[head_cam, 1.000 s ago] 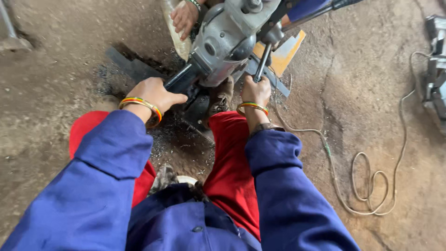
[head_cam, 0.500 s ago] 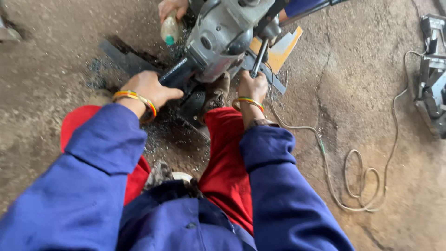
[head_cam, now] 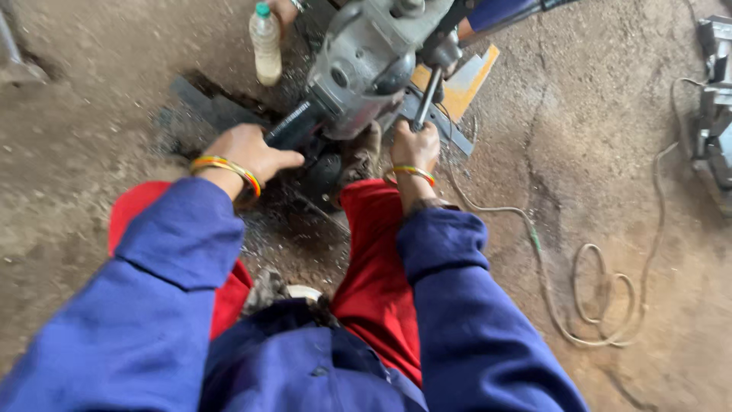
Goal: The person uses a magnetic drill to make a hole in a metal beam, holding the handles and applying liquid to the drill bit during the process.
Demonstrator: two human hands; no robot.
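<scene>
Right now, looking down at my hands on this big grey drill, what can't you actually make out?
- Head view: the bit and the spot being drilled, hidden under the grey drill.
- What the left hand closes on: only a dark ribbed handle end shows.
- The right hand covers the lower end of the thin lever.
- Another person's hand holding the plastic bottle is cut off by the top edge.
- The metal object at the right edge is cropped.

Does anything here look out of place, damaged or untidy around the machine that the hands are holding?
Yes. A loose cable lies in tangled loops on the dirt floor, right of the grey machine, and dark debris is scattered beneath it. Nothing else stands out.
</scene>
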